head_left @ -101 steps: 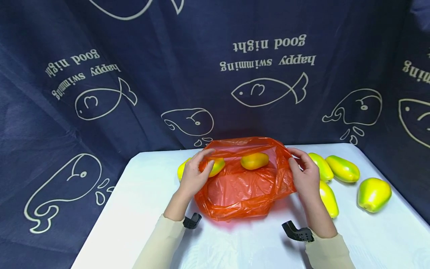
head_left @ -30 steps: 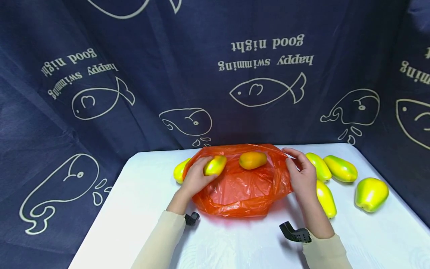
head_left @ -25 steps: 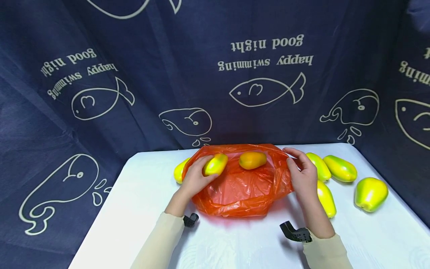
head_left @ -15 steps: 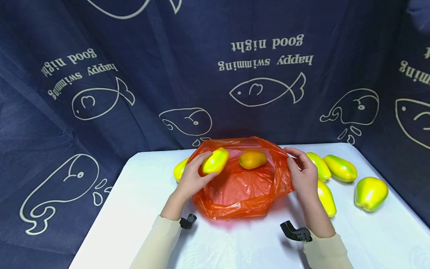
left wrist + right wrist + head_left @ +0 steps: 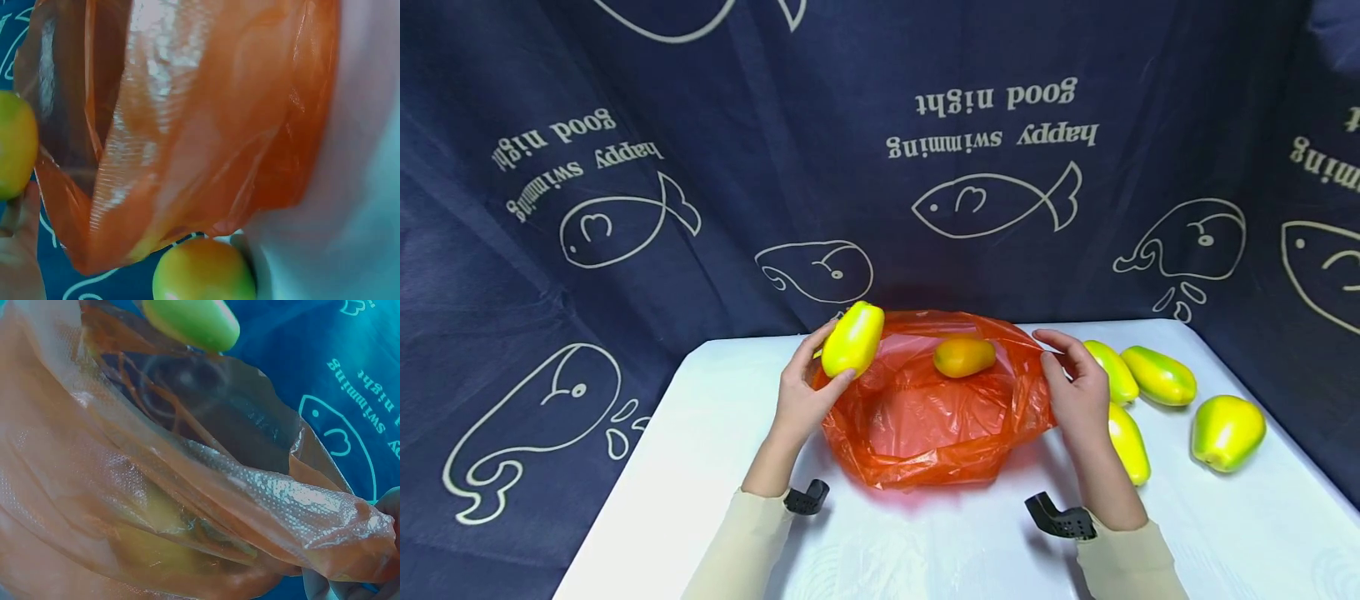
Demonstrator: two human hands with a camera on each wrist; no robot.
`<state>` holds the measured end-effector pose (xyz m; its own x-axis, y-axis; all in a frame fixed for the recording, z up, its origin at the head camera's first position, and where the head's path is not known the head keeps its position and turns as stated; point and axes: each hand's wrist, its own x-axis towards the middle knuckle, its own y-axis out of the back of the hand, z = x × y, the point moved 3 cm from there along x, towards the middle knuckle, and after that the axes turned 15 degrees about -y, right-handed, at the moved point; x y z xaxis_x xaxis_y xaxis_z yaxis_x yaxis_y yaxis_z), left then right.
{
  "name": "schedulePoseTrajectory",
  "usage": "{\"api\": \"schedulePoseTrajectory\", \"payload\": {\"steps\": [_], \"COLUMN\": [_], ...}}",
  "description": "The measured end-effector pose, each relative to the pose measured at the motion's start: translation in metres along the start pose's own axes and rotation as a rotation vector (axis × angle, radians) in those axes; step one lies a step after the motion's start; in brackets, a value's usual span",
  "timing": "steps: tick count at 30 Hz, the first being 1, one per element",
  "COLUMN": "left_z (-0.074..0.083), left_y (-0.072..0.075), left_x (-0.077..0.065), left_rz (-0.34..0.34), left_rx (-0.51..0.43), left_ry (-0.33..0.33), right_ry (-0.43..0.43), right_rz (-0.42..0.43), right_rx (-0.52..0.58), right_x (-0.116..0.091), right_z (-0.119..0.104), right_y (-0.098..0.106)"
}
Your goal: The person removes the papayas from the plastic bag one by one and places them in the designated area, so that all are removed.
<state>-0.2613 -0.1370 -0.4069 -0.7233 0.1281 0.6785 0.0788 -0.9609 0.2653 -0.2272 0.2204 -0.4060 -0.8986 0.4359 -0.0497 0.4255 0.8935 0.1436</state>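
Note:
My left hand (image 5: 801,396) holds a yellow-green papaya (image 5: 853,339) up over the left rim of a red plastic bag (image 5: 917,417), thumb on one side and fingers on the other. The bag stands with its mouth spread wide. Inside it, towards the back, lies another papaya (image 5: 964,357), tinted orange. My right hand (image 5: 1078,387) pinches the bag's right rim between thumb and fingers. In the right wrist view the held papaya (image 5: 14,145) appears as a green shape (image 5: 194,322) above the bag's opening.
Several papayas lie right of the bag, among them one near the table's right edge (image 5: 1228,433) and one farther back (image 5: 1159,376). Another papaya (image 5: 203,272) rests just left of the bag, mostly hidden behind the left hand in the head view. A dark blue curtain (image 5: 850,167) hangs behind the table.
My left hand has taken hold of a papaya in the left of the bag and raised it up and leftward to above the rim. The right hand stays at the right rim.

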Motion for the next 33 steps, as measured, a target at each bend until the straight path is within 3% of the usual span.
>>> {"api": "schedulePoseTrajectory", "payload": {"steps": [6,13,22,33], "left_z": [-0.001,0.008,-0.041,-0.063], "left_y": [0.018,0.041,0.059,0.067], "left_x": [0.001,-0.001,-0.017,-0.028], "left_rz": [0.173,0.283,0.394,0.41], "left_rx": [0.008,0.097,0.133,0.22], "left_ry": [0.018,0.063,0.151,0.339], "right_ry": [0.003,-0.002,0.005,-0.005], "right_rz": [0.002,0.007,0.015,0.02], "right_rx": [-0.006,-0.039,-0.055,-0.057], "right_x": [0.0,0.0,0.0,0.0], "right_z": [0.002,0.002,0.001,0.003], "right_y": [-0.001,-0.001,0.0,-0.001]}}
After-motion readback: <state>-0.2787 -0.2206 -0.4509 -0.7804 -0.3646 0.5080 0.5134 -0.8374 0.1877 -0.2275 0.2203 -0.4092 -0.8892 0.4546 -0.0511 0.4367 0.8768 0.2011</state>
